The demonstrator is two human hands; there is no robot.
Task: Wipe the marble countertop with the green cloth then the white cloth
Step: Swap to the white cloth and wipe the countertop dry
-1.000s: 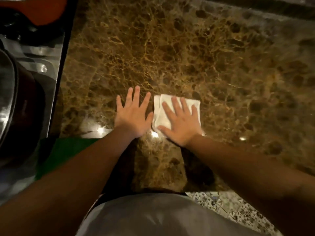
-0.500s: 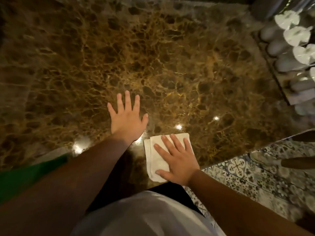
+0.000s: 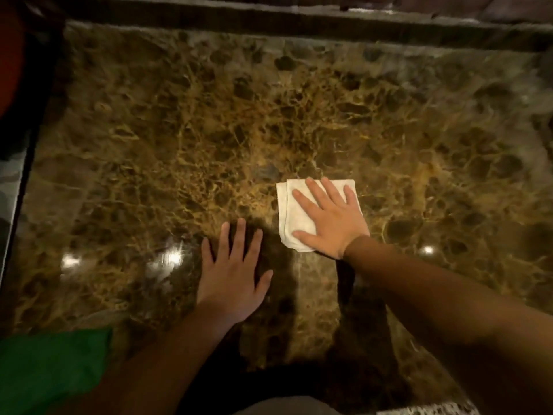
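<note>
The brown veined marble countertop (image 3: 209, 139) fills the head view. A folded white cloth (image 3: 291, 217) lies flat near its middle, and my right hand (image 3: 332, 220) presses down on it with fingers spread, covering its right half. My left hand (image 3: 233, 274) rests flat on the bare marble just left of and nearer than the cloth, fingers apart, holding nothing. The green cloth (image 3: 51, 366) lies at the near left corner of the counter, partly hidden by my left forearm.
A dark raised ledge (image 3: 299, 25) runs along the far edge of the counter. A dark metal strip (image 3: 18, 187) borders the left side, with something red (image 3: 12, 55) beyond it. A patch of patterned floor (image 3: 425, 410) shows at the bottom right.
My right hand has slid the white cloth away from the near edge toward the middle of the counter. The view has swung back left, so the items at the right are out of sight.
</note>
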